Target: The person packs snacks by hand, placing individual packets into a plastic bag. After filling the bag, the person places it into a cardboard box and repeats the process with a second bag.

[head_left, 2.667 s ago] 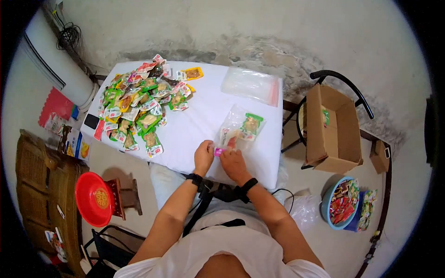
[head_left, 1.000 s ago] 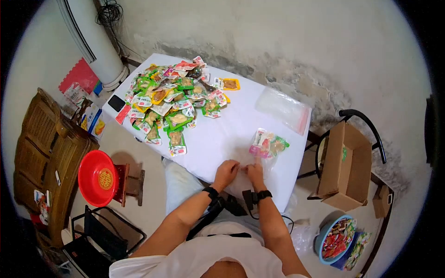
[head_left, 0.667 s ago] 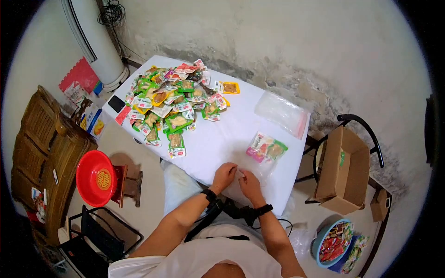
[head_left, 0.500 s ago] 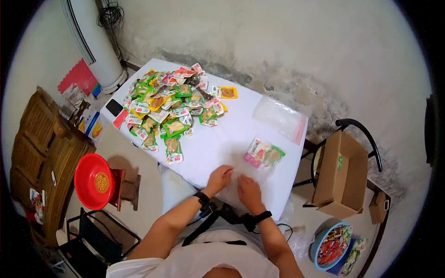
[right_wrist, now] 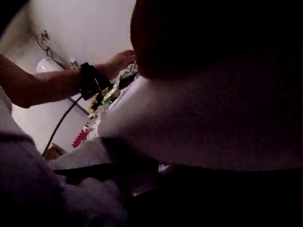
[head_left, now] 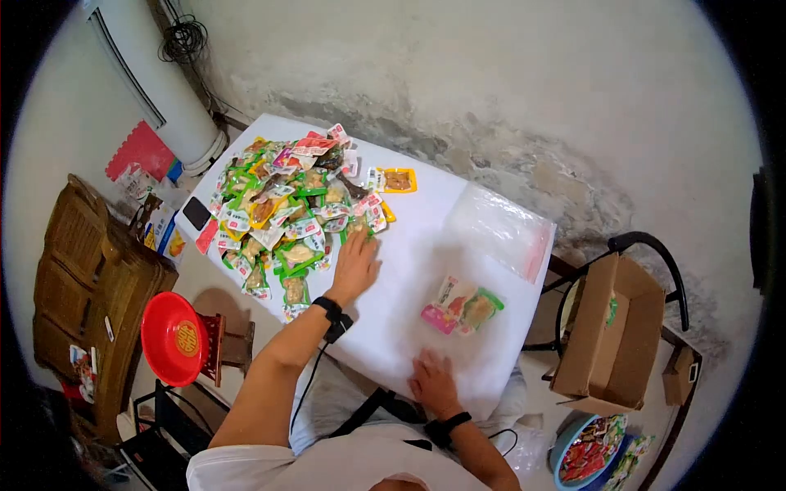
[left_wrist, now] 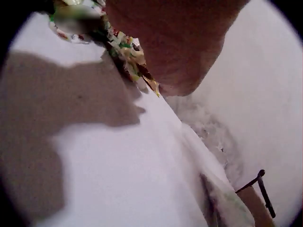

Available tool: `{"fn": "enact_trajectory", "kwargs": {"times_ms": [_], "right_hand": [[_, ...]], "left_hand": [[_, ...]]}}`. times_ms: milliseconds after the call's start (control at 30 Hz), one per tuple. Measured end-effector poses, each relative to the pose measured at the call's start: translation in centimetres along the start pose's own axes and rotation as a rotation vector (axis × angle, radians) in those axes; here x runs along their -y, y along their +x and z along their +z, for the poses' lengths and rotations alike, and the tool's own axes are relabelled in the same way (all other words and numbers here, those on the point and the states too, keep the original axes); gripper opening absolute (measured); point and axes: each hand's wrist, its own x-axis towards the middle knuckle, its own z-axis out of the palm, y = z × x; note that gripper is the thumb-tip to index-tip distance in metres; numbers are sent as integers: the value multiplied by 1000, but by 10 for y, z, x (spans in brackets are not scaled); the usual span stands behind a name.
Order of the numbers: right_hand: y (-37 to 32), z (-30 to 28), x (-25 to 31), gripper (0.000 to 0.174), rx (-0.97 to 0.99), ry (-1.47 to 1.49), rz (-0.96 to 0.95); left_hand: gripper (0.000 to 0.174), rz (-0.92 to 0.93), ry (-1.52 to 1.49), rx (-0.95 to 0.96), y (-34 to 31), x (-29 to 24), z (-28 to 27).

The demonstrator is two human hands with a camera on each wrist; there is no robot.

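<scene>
My left hand (head_left: pixel 354 263) reaches to the right edge of a heap of snack packets (head_left: pixel 282 209). Its fingertips overlap a green-edged packet (head_left: pixel 358 225) there, and the fingers look extended. In the left wrist view the hand (left_wrist: pixel 175 42) is dark and its fingertips are hidden. My right hand (head_left: pixel 435 383) rests near the table's front edge with fingers spread, just below a clear bag. Within that bag lie a pink-and-white packet (head_left: pixel 446 307) and a green-edged packet (head_left: pixel 480 308), side by side. The right wrist view is mostly dark.
Flat clear bags (head_left: pixel 501 229) lie at the table's back right. A yellow packet (head_left: pixel 395 180) sits beside the heap, and a phone (head_left: pixel 196 213) at the left edge. On the right stand a cardboard box (head_left: pixel 602 360) on a chair and a blue basin (head_left: pixel 565 458) of packets.
Both hands were together at the bag's mouth. My left hand has let go and moved left to the heap; my right hand has come off the mouth onto the table. The head view has shifted.
</scene>
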Motion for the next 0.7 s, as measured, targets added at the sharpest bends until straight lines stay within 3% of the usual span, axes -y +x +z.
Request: {"fn": "enact_trajectory", "kwargs": {"times_ms": [133, 200, 233, 333, 367, 433, 467, 533, 667, 700], "right_hand": [[-2, -18, 2, 33, 60, 344, -48], [24, -90, 14, 37, 647, 474, 69], [34, -110, 11, 32, 501, 686, 60], [105, -163, -3, 30, 537, 664, 156], [131, -156, -19, 29, 270, 557, -139], [190, -169, -10, 34, 242, 628, 123], [219, -151, -21, 35, 121, 617, 17], [274, -129, -30, 38, 68, 550, 63], [356, -72, -39, 50, 164, 371, 65], [373, -49, -43, 57, 8, 337, -12]], "left_hand": [[48, 125, -127, 64, -47, 2, 9], [50, 87, -191, 170, -74, -8, 7], [50, 75, -192, 166, -89, -10, 10], [51, -20, -200, 235, -111, -16, 15], [50, -39, -174, 249, -111, -20, 10], [47, -80, -161, 266, -112, -24, 7], [47, -77, -167, 264, -113, -23, 9], [46, -59, -174, 227, -115, -19, 13], [47, -95, -187, 308, -115, -18, 17], [47, -86, -164, 322, -113, -20, 10]]}}
